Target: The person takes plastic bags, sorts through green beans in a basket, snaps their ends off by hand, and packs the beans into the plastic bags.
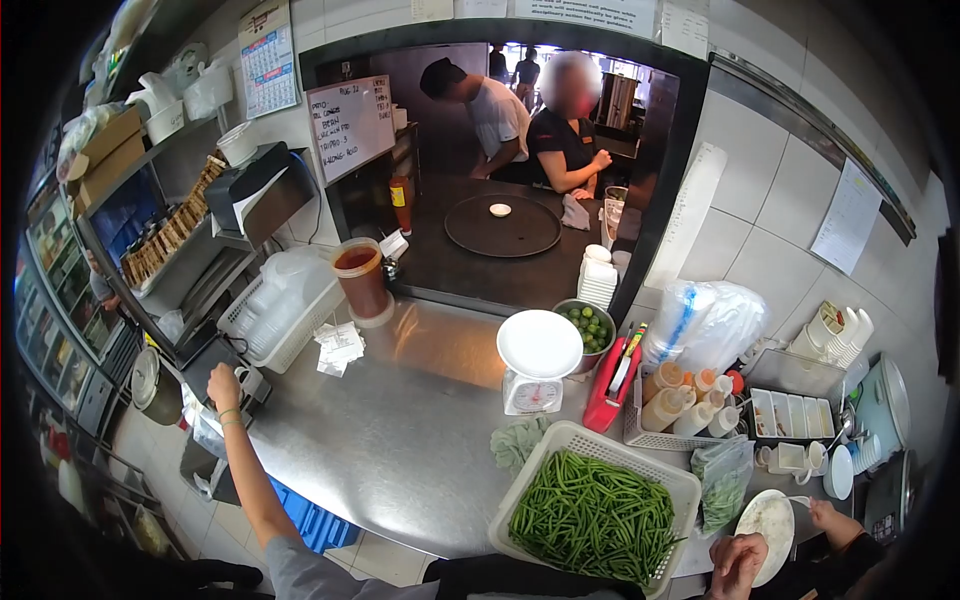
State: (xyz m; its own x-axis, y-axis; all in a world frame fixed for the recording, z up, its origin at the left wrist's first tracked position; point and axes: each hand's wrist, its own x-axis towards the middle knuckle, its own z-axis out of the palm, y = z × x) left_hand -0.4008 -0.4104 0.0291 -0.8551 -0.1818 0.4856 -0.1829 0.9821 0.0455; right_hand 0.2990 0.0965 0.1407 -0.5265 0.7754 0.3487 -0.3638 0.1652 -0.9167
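My left hand (225, 386) reaches far out to the left, past the end of the steel counter (380, 440). Its fingers are closed; what they grip is too small to make out. A white device (252, 384) stands just right of it, and crumpled white plastic (205, 432) hangs below. Low on the right, my right hand (738, 563) is curled closed beside the rim of a white plate (768, 540); anything inside it is hidden. Left of that hand, a white plastic basket (515, 500) holds green beans (595, 515).
A co-worker's hand (832, 522) holds a utensil over the plate. A kitchen scale (538, 360), a bowl of green limes (585, 328), a red tape dispenser (610, 385) and sauce bottles (668, 405) line the back. Two people stand beyond the pass-through with a round tray (502, 235).
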